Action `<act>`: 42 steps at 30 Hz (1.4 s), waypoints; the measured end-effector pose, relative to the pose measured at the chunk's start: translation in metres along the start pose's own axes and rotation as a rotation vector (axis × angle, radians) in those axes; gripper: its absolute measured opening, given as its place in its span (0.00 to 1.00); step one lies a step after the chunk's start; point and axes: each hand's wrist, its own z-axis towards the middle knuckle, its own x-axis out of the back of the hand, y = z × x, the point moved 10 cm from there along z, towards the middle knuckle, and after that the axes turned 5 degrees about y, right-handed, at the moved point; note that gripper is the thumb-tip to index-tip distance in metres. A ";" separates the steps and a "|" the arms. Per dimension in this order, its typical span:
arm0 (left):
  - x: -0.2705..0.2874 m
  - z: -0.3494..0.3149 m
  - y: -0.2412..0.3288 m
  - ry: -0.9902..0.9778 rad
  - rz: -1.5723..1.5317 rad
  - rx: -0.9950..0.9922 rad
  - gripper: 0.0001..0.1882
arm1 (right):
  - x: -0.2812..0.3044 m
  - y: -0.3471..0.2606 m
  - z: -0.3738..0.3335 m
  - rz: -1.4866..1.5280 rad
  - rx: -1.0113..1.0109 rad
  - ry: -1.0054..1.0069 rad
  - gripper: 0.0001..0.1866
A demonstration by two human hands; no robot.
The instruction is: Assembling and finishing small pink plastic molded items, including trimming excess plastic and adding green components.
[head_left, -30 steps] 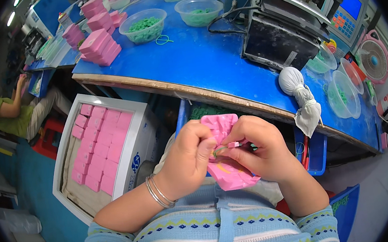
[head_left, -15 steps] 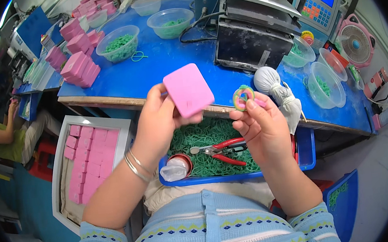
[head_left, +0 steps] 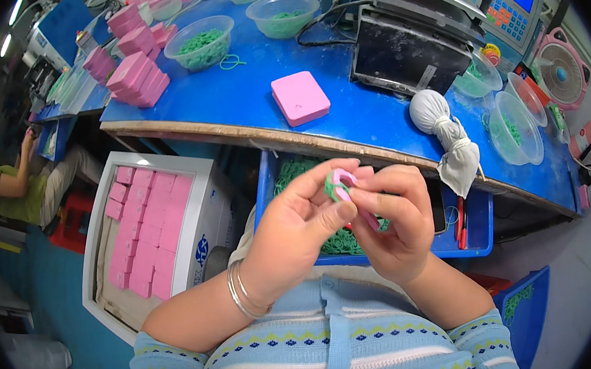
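Low in front of the blue table, both my hands meet around a small pink and green ring-shaped piece [head_left: 342, 178]. The fingertips of my left hand [head_left: 305, 215] pinch its green side. Closed on its pink side is my right hand [head_left: 397, 210], and a pink strip shows below those fingers. What exactly the piece is, I cannot make out. A pink square block [head_left: 301, 98] lies on the table beyond my hands. Beneath them a blue tray [head_left: 482, 227] of green stringy scraps is partly hidden.
On the blue tabletop [head_left: 232, 112] stand stacked pink blocks [head_left: 138, 80], clear bowls of green pieces [head_left: 200, 43] and a black machine [head_left: 407, 49]. A tied white cloth bundle [head_left: 439, 124] rests at the front edge. Left, a white-framed box [head_left: 96, 253] holds pink blocks; a person [head_left: 11, 183] sits beyond.
The pink square block has left my left hand and now lies on the table. My left hand has moved over to the ring-shaped piece in my right. The view has shifted slightly.
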 end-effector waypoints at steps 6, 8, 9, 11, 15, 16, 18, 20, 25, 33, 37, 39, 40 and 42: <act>0.043 -0.004 0.020 0.159 0.094 -0.064 0.23 | -0.030 0.063 -0.057 -0.314 -0.455 -0.558 0.16; 0.060 -0.012 0.015 0.220 0.205 0.003 0.23 | -0.038 0.077 -0.089 -0.395 -0.458 -0.754 0.16; 0.065 -0.015 0.014 0.219 0.203 0.005 0.23 | -0.047 0.085 -0.110 -0.473 -0.457 -0.950 0.16; 0.078 -0.023 0.006 0.242 0.291 0.054 0.23 | -0.050 0.092 -0.118 -0.485 -0.498 -0.962 0.14; 0.084 -0.030 0.002 0.235 0.279 0.067 0.22 | -0.051 0.102 -0.133 -0.530 -0.547 -1.050 0.12; 0.084 -0.031 0.000 0.222 0.264 0.094 0.22 | -0.051 0.101 -0.130 -0.524 -0.543 -1.053 0.12; 0.084 -0.031 -0.002 0.213 0.250 0.122 0.21 | -0.042 0.100 -0.116 -0.436 -0.654 -0.952 0.12; 0.080 -0.032 -0.009 0.189 0.164 0.154 0.19 | -0.032 0.095 -0.100 -0.421 -0.703 -0.864 0.12; 0.071 -0.031 -0.011 0.142 0.244 0.136 0.19 | -0.017 0.069 -0.059 -0.073 -0.666 -0.556 0.13; 0.068 -0.031 -0.011 0.127 0.341 0.113 0.18 | -0.030 0.043 -0.053 0.027 -0.677 -0.637 0.12; 0.066 -0.034 -0.013 0.116 0.343 0.132 0.18 | -0.029 0.035 -0.041 -0.143 -0.489 -0.621 0.12; 0.064 -0.034 -0.011 0.108 0.381 0.121 0.18 | -0.027 0.031 -0.035 -0.195 -0.416 -0.579 0.12; 0.062 -0.034 -0.010 0.095 0.416 0.116 0.18 | -0.027 0.031 -0.035 -0.195 -0.417 -0.579 0.12; 0.061 -0.034 -0.009 0.081 0.451 0.111 0.18 | -0.028 0.030 -0.033 -0.225 -0.392 -0.597 0.12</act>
